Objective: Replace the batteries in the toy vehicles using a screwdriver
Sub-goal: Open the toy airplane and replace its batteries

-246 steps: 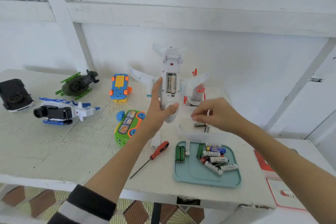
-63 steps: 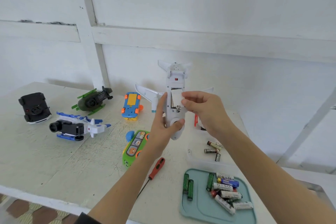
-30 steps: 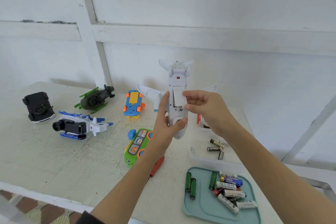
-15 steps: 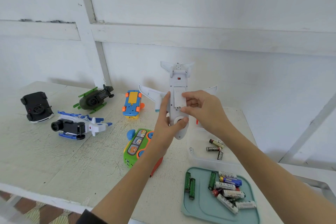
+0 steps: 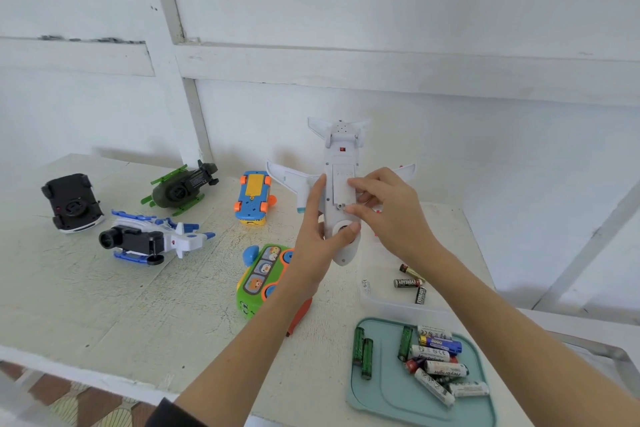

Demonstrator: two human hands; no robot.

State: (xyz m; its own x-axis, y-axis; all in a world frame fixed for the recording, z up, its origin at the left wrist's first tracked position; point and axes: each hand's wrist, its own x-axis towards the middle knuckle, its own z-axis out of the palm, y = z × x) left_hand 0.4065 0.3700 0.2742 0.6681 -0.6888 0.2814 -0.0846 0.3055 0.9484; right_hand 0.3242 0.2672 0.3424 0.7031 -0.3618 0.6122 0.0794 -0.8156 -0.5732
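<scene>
At frame centre the battery cover now sat flush on the white plane; moments before it was askew. The left hand gripped the fuselage; the right hand pinched at the cover's screw; the screwdriver probably came next.

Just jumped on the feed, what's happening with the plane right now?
The left hand holds the white toy plane belly-up above the table. The right hand presses the battery cover into place on the underside, fingertips near the screw. The red-handled screwdriver lies on the table, mostly hidden behind the left forearm, so the cover is not yet screwed down. Loose batteries sit in the teal tray.
</scene>
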